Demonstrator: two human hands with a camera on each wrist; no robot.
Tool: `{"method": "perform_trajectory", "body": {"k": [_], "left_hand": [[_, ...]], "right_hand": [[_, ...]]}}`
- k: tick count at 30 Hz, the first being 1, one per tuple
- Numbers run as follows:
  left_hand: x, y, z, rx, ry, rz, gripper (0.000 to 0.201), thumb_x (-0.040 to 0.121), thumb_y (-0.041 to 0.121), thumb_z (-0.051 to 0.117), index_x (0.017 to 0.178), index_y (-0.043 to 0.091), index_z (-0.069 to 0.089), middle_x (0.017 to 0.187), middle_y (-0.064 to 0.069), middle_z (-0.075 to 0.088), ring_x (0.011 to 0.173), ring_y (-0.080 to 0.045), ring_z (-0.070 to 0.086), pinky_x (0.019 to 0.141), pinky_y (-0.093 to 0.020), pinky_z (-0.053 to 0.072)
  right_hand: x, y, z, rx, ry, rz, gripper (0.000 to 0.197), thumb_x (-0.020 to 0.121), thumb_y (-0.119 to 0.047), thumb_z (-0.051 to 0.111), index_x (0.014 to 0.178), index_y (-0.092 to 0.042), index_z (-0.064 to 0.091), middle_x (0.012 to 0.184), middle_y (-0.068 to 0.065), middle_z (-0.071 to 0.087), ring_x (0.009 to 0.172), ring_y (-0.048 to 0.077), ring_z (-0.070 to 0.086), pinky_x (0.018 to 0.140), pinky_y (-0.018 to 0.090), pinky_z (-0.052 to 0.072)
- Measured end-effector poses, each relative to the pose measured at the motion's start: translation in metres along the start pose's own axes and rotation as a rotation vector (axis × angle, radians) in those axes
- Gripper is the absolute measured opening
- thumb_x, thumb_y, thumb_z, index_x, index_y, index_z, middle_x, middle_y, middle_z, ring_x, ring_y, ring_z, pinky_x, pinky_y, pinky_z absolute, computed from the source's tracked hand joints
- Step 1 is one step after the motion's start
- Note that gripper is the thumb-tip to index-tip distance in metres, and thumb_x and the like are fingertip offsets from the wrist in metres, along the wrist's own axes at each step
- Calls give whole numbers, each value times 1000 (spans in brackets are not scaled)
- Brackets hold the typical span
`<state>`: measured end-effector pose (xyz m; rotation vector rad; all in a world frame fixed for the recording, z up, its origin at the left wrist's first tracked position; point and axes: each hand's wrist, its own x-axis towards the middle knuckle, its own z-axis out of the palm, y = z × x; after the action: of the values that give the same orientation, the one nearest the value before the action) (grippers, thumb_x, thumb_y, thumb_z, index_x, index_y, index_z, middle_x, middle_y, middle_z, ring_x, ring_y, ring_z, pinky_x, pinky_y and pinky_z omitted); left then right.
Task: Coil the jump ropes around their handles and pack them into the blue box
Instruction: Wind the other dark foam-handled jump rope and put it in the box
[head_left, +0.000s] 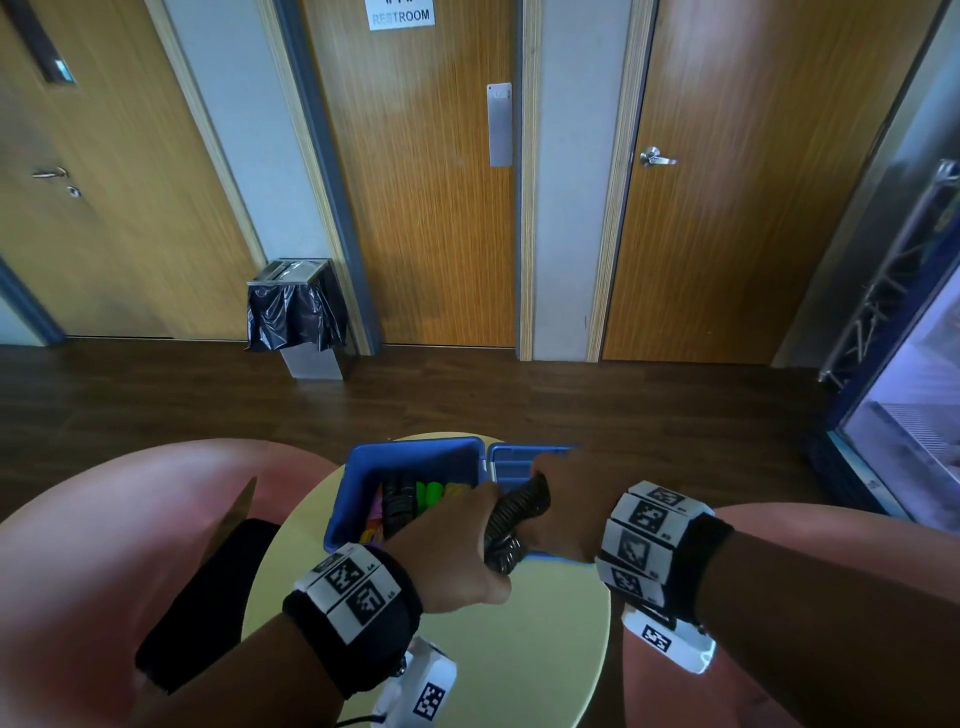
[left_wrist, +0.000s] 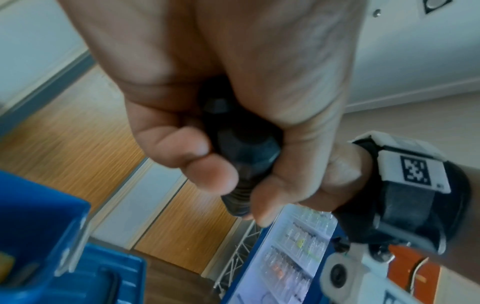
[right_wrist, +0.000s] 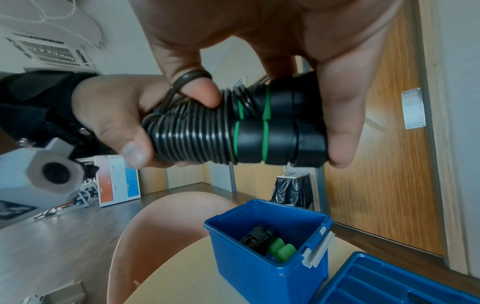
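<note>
Now: both hands grip black jump rope (right_wrist: 207, 133) coiled on paired handles above round yellow desk | left hand (head_left: 457, 551), right hand (head_left: 556, 512) fingers curled round it | keep coil tight, lower into open blue plastic box (right_wrist: 270, 265) at desk's far edge.

Box (head_left: 363, 467) contents mostly hidden behind left hand (head_left: 452, 545) in head view. Rope (left_wrist: 241, 156) largely buried in the fist at left wrist, blurred. Lid (right_wrist: 405, 283) cut off at 5 o'clock, right wrist view. Restroom sign (head_left: 401, 14) clipped at 12.
</note>
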<state>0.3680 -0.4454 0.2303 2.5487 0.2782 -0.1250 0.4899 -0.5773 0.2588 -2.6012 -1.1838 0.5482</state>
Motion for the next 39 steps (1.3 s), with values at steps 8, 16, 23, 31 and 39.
{"method": "perform_trajectory", "body": {"k": [8, 16, 23, 31, 39], "left_hand": [[-6, 3, 7, -465, 81, -45, 51, 69, 27, 84, 106, 21, 50, 84, -1, 68, 63, -8, 63, 58, -25, 52], [-16, 1, -11, -1301, -158, -183, 35, 69, 10, 77, 101, 9, 62, 95, -17, 63, 80, -30, 66, 65, -32, 53], [-28, -28, -24, -1227, 197, -61, 34, 80, 2, 70, 109, 0, 52, 76, -18, 58, 62, -26, 56, 55, -30, 48], [-40, -79, -73, -867, 796, -16, 43, 81, 7, 75, 116, 15, 50, 84, 3, 62, 72, -10, 63, 60, -21, 52], [-59, -115, -120, -810, 828, 318, 75, 81, -4, 67, 134, 40, 38, 95, -5, 61, 83, -25, 65, 70, -40, 57]], "right_hand": [[4, 1, 4, 137, 100, -103, 62, 52, -63, 59, 109, -40, 44, 103, -6, 49, 85, 13, 57, 79, 38, 54], [-2, -24, -12, 278, 217, -238, 53, 60, -59, 60, 108, -35, 58, 107, -13, 56, 99, 7, 55, 87, 37, 50], [9, -59, -3, 364, 244, -285, 42, 76, -28, 81, 111, -35, 59, 140, -16, 40, 130, 4, 40, 98, 13, 33], [25, -143, 28, 666, 363, -189, 10, 90, -38, 67, 92, -28, 66, 84, -11, 69, 80, 0, 64, 72, 19, 50], [44, -222, 29, 889, 528, -91, 8, 82, -33, 77, 87, -28, 75, 79, -15, 73, 75, -2, 66, 64, 14, 49]]}}
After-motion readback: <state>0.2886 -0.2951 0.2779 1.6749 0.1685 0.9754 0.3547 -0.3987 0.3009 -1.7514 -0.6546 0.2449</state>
